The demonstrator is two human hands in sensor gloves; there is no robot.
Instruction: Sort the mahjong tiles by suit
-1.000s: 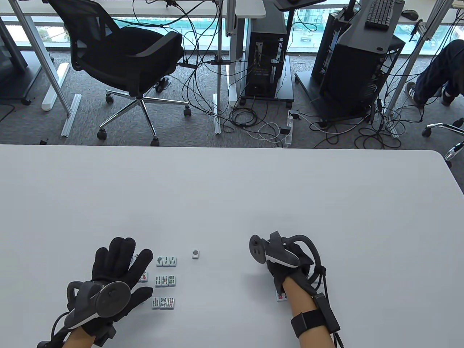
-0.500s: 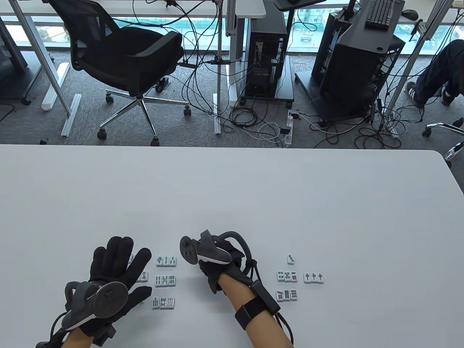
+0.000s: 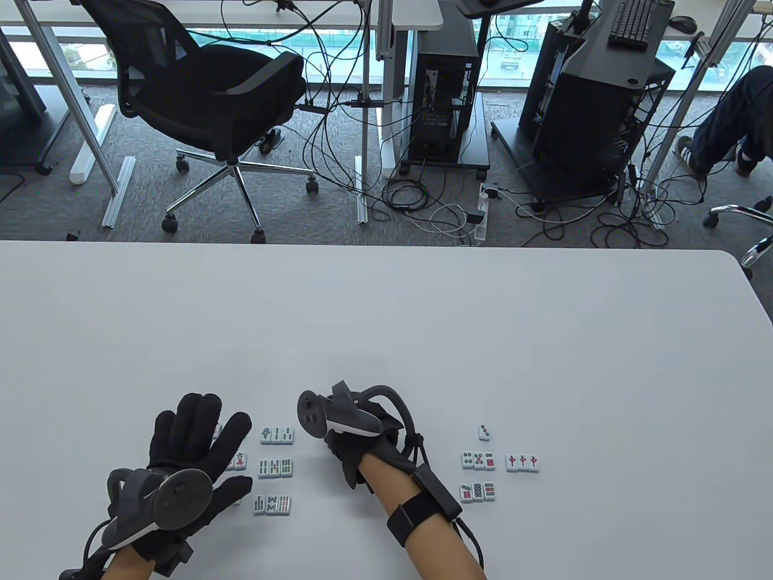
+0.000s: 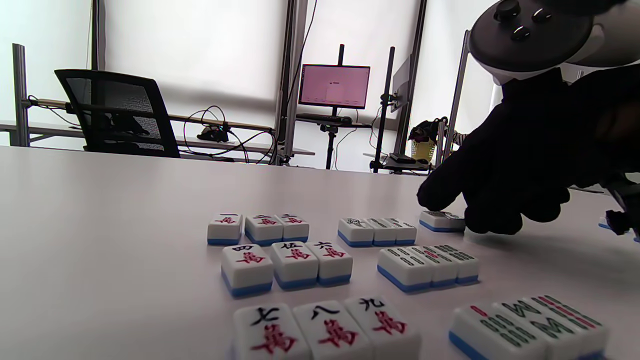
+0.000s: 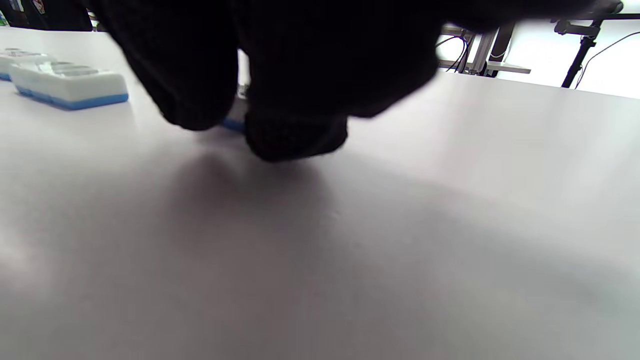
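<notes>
Now the right hand (image 3: 350, 444) curls onto a stray tile (image 4: 442, 220) at three o'clock of the bamboo rows (image 3: 276, 467) (grip unconfirmed), the flat, empty left hand (image 3: 193, 450) idle; next, carrying it to the dot group (image 3: 478, 461).

Beyond the far edge of the white bench (image 3: 386, 314), a black mesh office chair (image 3: 211, 96) stands to the left on grey carpet. Right of that chair sit a black computer tower (image 3: 444, 90) and tangled cables (image 3: 435, 205); farther right, a keyboard (image 3: 631, 21).
</notes>
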